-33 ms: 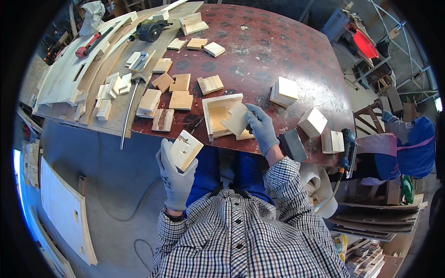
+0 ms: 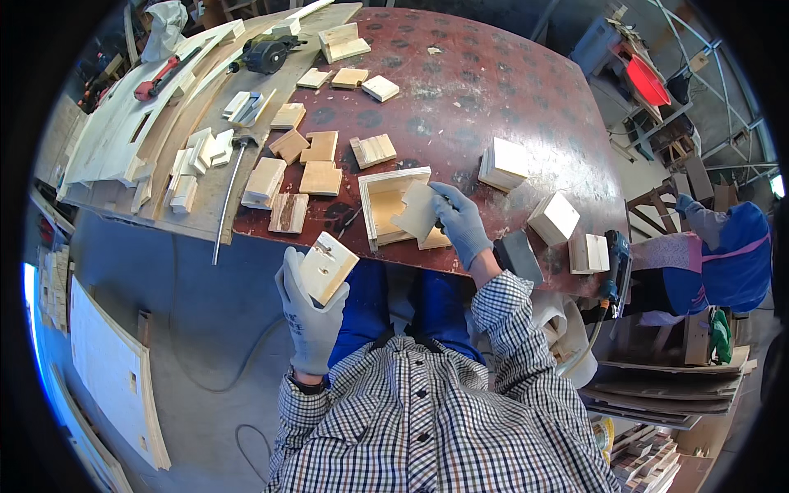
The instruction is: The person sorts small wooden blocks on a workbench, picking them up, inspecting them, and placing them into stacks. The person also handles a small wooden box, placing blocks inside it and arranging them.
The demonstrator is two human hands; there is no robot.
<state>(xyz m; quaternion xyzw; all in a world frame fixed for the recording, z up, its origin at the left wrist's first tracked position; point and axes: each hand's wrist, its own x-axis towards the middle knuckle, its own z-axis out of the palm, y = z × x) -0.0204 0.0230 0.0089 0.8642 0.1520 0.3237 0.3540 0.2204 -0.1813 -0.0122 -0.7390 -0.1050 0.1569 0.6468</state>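
Observation:
My left hand (image 2: pixel 311 316), in a grey glove, grips a pale wooden block (image 2: pixel 329 269) with dark holes in its face, held off the table's near edge. My gloved right hand (image 2: pixel 462 223) pinches a thin, pale grey-beige sheet (image 2: pixel 417 210) with a ragged edge; its material I cannot make out. Beneath that sheet stands an open square wooden box (image 2: pixel 368 215) on the red-brown table, its inside partly covered. Near the box's front, a small wood piece (image 2: pixel 433 239) is partly hidden. A dark grey block (image 2: pixel 519 255) lies just right of my right hand.
Wood blocks (image 2: pixel 504 163) stand at the right, beside a nail gun (image 2: pixel 615 267) with a hose at the table edge. Several small wood pieces (image 2: pixel 320 178) lie left, near a hammer (image 2: pixel 233 189). A circular saw (image 2: pixel 267 54) sits farther back. Another person (image 2: pixel 723 259) is at the far right.
My right hand and the thin sheet have shifted slightly up and left. My left hand, with the wooden block, has moved a touch to the left.

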